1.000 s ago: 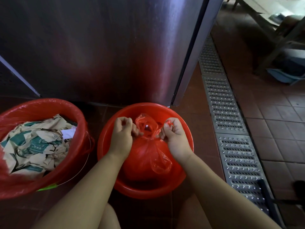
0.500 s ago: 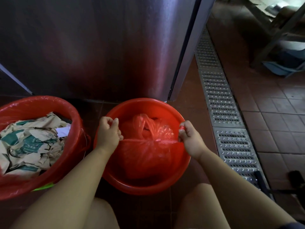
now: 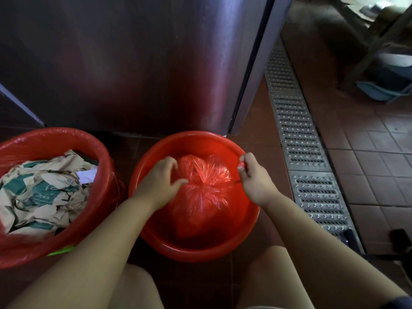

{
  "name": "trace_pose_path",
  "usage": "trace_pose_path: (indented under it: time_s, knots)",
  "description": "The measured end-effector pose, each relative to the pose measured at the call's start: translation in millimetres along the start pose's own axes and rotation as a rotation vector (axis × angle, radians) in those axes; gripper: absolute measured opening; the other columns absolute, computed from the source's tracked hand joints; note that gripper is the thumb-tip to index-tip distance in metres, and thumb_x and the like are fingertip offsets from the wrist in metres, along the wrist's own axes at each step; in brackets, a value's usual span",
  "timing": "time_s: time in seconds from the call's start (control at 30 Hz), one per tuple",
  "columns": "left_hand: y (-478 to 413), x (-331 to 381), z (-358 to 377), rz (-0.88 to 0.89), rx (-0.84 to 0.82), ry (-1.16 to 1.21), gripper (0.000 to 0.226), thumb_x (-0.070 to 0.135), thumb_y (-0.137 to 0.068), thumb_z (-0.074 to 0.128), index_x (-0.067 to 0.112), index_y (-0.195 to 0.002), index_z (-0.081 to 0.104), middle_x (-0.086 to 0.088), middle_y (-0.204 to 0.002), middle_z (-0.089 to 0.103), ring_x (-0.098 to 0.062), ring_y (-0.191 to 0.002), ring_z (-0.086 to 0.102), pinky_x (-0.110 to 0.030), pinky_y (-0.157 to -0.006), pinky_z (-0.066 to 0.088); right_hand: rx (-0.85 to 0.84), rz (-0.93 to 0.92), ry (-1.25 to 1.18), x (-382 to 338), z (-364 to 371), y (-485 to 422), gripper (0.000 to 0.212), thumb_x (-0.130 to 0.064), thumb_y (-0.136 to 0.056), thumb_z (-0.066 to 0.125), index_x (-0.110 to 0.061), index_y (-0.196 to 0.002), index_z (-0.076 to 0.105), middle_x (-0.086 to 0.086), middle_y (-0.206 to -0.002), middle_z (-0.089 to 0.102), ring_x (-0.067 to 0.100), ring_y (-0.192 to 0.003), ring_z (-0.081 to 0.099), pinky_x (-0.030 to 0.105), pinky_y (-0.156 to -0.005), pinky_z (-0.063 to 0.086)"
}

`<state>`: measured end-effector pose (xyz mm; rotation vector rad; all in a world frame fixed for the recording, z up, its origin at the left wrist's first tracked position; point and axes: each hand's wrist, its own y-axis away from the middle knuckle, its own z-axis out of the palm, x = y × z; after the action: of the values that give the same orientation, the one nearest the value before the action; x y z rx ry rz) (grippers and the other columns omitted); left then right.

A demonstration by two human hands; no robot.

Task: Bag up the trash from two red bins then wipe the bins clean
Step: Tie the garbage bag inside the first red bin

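Head view, red bag [image 3: 200,208] lengthwise toward wearer in bin [image 3: 196,136], right hand [image 3: 256,181] pinching its tail rightward, left hand [image 3: 158,184] over it, grip unclear in blur

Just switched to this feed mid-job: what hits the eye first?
A translucent red plastic bag sits in the round red plastic bin at centre, the right hand pinching its twisted end, the left hand over its top. At left, a second lined red bin brims with crumpled brown-and-green paper.

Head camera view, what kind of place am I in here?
Probably a commercial kitchen: a tall stainless steel cabinet, a long metal drain grate set in the floor, and red floor tiles.
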<state>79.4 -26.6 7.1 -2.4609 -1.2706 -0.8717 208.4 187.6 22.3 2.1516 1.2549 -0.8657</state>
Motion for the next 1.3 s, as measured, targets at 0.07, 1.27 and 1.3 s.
trace_pose_path:
  time_s: [0.07, 1.27, 1.3]
  knots:
    - [4.4, 1.8, 5.5, 0.14, -0.137, -0.313, 0.04, 0.043, -0.083, 0.065, 0.019, -0.112, 0.052, 0.0, -0.109, 0.047, -0.019, -0.104, 0.044, -0.029, -0.088, 0.042, -0.096, -0.061, 0.139, -1.8, 3.4, -0.9, 0.014, -0.025, -0.096, 0.051, -0.019, -0.106, 0.044, 0.0, -0.097, 0.054, 0.019, -0.085, 0.052, 0.033, -0.077, 0.041]
    - [3.7, 74.7, -47.6, 0.052, 0.094, 0.205, 0.021, 0.01, -0.078, 0.071, 0.02, -0.096, 0.071, 0.007, -0.095, 0.07, -0.004, -0.09, 0.063, -0.015, -0.083, 0.046, -0.043, -0.125, -0.027, -85.3, 4.1, -0.6, 0.035, -0.016, -0.088, 0.066, -0.019, -0.122, 0.062, -0.002, -0.118, 0.064, 0.013, -0.107, 0.057, 0.02, -0.092, 0.041]
    - [6.3, 77.1, -51.2, 0.065, 0.111, 0.215, 0.022, 0.008, -0.079, 0.071, 0.018, -0.098, 0.07, 0.007, -0.096, 0.07, -0.004, -0.091, 0.063, -0.014, -0.084, 0.045, -0.042, -0.153, -0.024, -91.0, 1.7, 0.3, 0.035, -0.015, -0.088, 0.066, -0.018, -0.123, 0.062, -0.002, -0.119, 0.064, 0.013, -0.108, 0.057, 0.019, -0.092, 0.04]
